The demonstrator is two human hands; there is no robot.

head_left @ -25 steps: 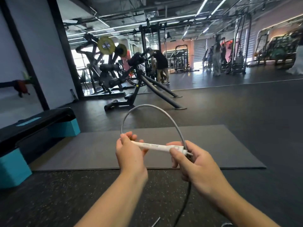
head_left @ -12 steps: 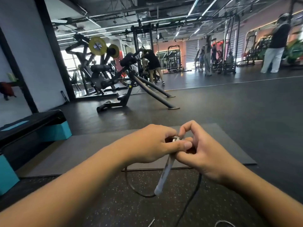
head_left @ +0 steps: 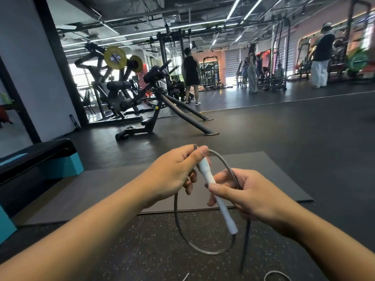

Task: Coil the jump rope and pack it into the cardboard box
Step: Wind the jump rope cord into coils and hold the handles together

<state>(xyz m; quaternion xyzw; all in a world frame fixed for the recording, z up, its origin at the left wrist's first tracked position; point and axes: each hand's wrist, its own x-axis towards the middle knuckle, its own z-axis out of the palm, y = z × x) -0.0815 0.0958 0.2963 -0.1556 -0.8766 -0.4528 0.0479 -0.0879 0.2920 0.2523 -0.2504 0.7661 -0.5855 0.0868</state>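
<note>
I see my left hand [head_left: 174, 175] pinching the grey rope [head_left: 178, 226] beside the white handle [head_left: 215, 191] top; right hand [head_left: 245, 195] grips handle mid-shaft with rope; loop hangs below, over speckled floor [head_left: 142, 250] and grey mat [head_left: 263, 179].

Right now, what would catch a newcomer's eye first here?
Front and centre, two hands work a jump rope: the left hand pinches the top of the white handle, the right hand grips its middle, and the grey cord loops below. Behind, at left, stands a weight machine with yellow plates.
</note>
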